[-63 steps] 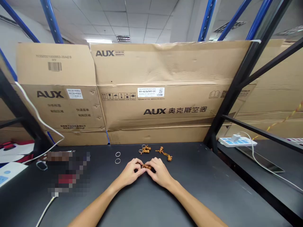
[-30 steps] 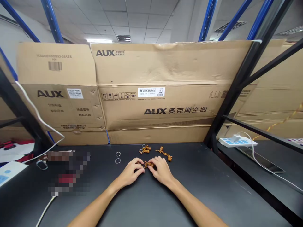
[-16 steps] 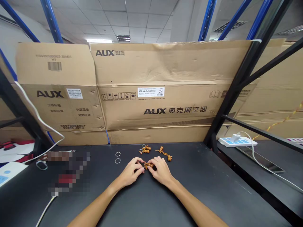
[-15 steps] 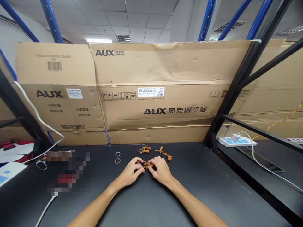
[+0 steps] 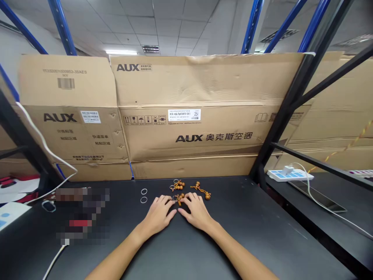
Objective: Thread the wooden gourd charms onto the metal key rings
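A keychain with brown gourd-shaped beads (image 5: 180, 199) and a metal ring lies on the black tabletop between my hands. My left hand (image 5: 158, 214) rests low over the table with thumb and fingers apart, its fingertips beside the keychain's ring. On the other side my right hand (image 5: 196, 212) is also spread, its index fingertip close to the beads; whether it touches them I cannot tell. Just beyond lie ringed gourd keychains (image 5: 178, 186) and gourd pendants on orange cord (image 5: 201, 189). Two loose split rings, a far ring (image 5: 144, 191) and a near ring (image 5: 143, 200), lie left of my left hand.
Cardboard panels (image 5: 186, 144) stand along the table's back edge. At left are a blurred-out patch (image 5: 83, 214), a white cable (image 5: 54, 260) and a small oval object (image 5: 49, 206). A black post (image 5: 279, 112) rises at right, past which lies a power strip (image 5: 291, 175).
My fingers have let go of the gourd keychain and spread apart. It now lies slightly farther back, with its ring showing. The whole view has shifted slightly.
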### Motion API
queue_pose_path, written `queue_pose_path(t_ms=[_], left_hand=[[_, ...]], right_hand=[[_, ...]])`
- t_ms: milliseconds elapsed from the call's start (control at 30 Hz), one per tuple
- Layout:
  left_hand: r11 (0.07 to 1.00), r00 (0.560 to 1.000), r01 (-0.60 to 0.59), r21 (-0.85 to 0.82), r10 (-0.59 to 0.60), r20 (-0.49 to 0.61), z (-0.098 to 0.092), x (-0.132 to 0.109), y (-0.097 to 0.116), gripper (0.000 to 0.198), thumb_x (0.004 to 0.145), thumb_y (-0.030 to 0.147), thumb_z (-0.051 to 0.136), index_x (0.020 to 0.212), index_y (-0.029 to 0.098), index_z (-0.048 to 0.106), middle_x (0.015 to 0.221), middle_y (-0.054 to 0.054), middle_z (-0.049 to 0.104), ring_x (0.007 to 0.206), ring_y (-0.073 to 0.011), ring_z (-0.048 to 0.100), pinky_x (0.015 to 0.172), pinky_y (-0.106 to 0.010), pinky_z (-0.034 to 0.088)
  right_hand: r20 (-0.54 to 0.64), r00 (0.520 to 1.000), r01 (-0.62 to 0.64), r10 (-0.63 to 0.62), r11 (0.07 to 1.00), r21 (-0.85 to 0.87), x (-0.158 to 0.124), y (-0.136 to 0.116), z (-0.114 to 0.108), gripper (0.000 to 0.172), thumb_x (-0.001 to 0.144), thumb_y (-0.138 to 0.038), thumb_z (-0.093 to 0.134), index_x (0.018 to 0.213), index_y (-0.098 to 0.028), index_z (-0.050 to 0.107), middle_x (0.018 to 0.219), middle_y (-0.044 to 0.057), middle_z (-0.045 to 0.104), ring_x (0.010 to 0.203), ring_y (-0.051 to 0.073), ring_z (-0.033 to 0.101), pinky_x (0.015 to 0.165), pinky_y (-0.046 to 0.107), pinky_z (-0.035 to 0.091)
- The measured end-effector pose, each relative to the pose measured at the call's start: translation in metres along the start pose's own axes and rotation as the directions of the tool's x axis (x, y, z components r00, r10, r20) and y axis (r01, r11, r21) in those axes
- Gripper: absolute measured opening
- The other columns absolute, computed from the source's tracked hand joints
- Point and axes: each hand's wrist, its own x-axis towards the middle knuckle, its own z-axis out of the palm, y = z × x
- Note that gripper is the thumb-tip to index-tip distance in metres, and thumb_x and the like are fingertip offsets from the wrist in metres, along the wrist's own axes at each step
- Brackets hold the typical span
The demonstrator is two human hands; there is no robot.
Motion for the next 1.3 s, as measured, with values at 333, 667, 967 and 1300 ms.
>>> queue_pose_path(t_ms=[333, 667, 967, 1300], left_hand=[[0.989, 0.989, 0.145, 0.024, -0.145, 0.004, 0.019, -0.004, -0.022, 0.054, 0.091, 0.051, 0.043, 0.131, 0.017, 0.051, 0.14, -0.012, 0.047, 0.13, -0.0301, 0.04, 0.109, -0.047, 0.029], [0.99, 0.99, 0.137, 0.015, -0.137, -0.022, 0.018, -0.003, -0.02, 0.05, 0.09, 0.05, 0.046, 0.13, 0.019, 0.053, 0.139, -0.012, 0.049, 0.129, -0.0297, 0.042, 0.108, -0.047, 0.031], [0.988, 0.989, 0.146, 0.056, -0.146, -0.008, 0.016, -0.003, -0.015, 0.049, 0.092, 0.049, 0.043, 0.13, 0.02, 0.052, 0.139, -0.012, 0.048, 0.13, -0.0289, 0.04, 0.108, -0.049, 0.028], [0.926, 0.941, 0.332, 0.18, -0.338, -0.001, 0.02, -0.005, -0.007, 0.055, 0.091, 0.054, 0.039, 0.133, 0.021, 0.05, 0.146, -0.017, 0.037, 0.134, -0.0384, 0.032, 0.104, -0.067, 0.015]], right_hand=[[0.187, 0.972, -0.134, 0.139, 0.99, -0.042, 0.003, 0.017, 0.002, 0.068, 0.088, -0.062, 0.039, 0.141, -0.019, 0.04, 0.15, 0.009, 0.031, 0.14, 0.027, 0.021, 0.114, 0.044, 0.014], [0.191, 0.971, -0.137, 0.141, 0.99, -0.032, 0.003, 0.017, 0.002, 0.068, 0.088, -0.062, 0.04, 0.141, -0.019, 0.04, 0.15, 0.009, 0.03, 0.14, 0.027, 0.021, 0.114, 0.045, 0.014], [0.187, 0.972, -0.137, 0.141, 0.99, -0.035, 0.003, 0.016, 0.002, 0.067, 0.088, -0.061, 0.041, 0.14, -0.018, 0.042, 0.15, 0.009, 0.031, 0.14, 0.028, 0.022, 0.114, 0.044, 0.015], [0.177, 0.974, -0.133, 0.138, 0.99, -0.04, 0.003, 0.016, 0.002, 0.067, 0.088, -0.061, 0.041, 0.139, -0.018, 0.042, 0.149, 0.01, 0.032, 0.139, 0.028, 0.023, 0.114, 0.045, 0.016]])
